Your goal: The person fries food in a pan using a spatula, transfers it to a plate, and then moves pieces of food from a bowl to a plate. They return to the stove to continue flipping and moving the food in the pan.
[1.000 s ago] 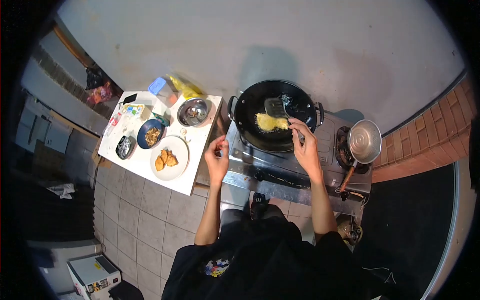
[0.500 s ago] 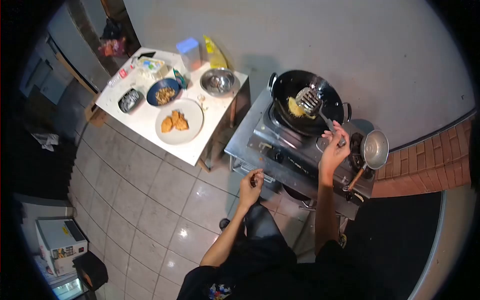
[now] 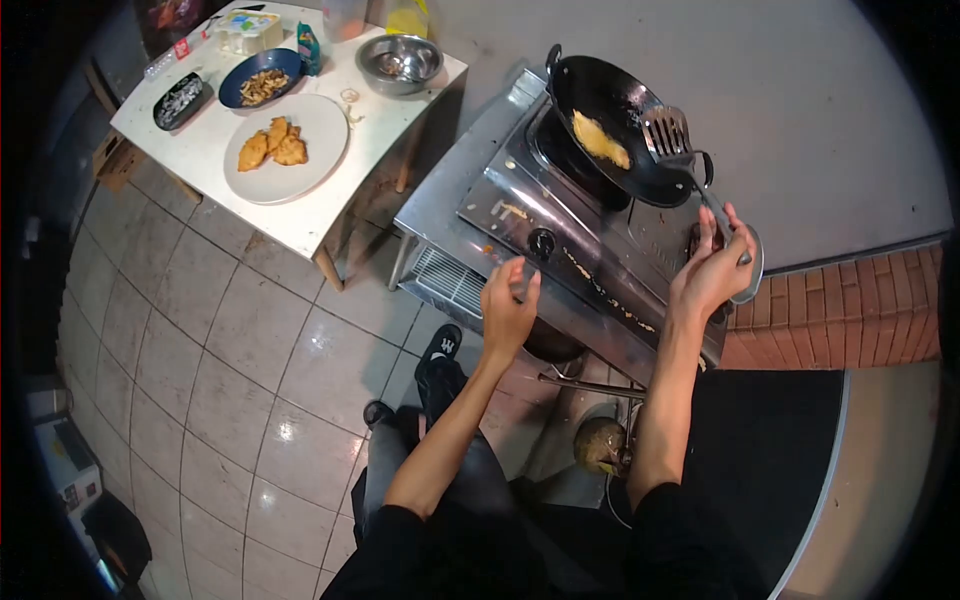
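My right hand (image 3: 712, 268) is closed around the handle of a slotted metal spatula (image 3: 668, 135), whose head is over the right side of a black wok (image 3: 585, 85). In the wok lies a golden fried piece of food (image 3: 600, 140), left of the spatula head and apart from it. The wok sits on a steel gas stove (image 3: 495, 190). My left hand (image 3: 510, 308) is in front of the stove, near its black knob (image 3: 541, 243), fingers bent and thumb apart, with nothing visible in it.
To the left, a white table (image 3: 215, 190) holds a plate (image 3: 245, 185) of fried pieces, a blue pan (image 3: 285, 62) with chopped food, a steel bowl (image 3: 400, 75) and a black tray (image 3: 182, 100). A metal pan (image 3: 752, 280) is partly hidden behind my right hand. Brickwork (image 3: 830, 320) borders the right.
The view has shifted, and the wok appears more tilted. The spatula head has come off the food toward the wok's right side. My left hand is closer to the stove knob.
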A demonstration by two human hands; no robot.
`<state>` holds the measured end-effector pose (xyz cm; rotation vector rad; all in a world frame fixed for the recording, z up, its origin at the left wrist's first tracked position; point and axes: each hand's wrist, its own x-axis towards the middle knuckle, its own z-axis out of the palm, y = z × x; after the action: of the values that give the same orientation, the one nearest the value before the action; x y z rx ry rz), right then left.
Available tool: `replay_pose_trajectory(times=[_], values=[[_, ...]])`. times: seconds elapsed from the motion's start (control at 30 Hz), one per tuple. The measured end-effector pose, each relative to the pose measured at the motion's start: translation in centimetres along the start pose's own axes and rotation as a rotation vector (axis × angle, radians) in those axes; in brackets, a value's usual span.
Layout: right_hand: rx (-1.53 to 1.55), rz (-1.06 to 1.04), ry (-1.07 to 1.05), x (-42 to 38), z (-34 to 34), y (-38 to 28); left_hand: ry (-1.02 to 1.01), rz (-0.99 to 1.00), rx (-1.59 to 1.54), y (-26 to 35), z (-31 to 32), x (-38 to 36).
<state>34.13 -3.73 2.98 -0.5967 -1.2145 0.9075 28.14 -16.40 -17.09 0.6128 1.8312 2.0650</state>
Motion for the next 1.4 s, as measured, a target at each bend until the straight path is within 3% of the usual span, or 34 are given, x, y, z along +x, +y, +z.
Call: replay_pose_trajectory(times=[0.1,0.23,0.83,1.4], values=[[0.026,-0.01,-0.004,0.2,0.1,0.1,0.092,0.124,0.089,1.0,1.3,0.8],[0.023,-0.013,0.014,-0.1,0.5,0.0,0.075,0.057,0.085,0.6,2.3,1.9],[0.022,-0.123,-0.007,-0.9,0.5,0.2,0.031,0.216,0.456,1.0,2.6,3.5],[0.019,-0.113,0.009,-0.3,0.5,0.9,-0.062,0.269,0.543,1.8,2.4,3.5]])
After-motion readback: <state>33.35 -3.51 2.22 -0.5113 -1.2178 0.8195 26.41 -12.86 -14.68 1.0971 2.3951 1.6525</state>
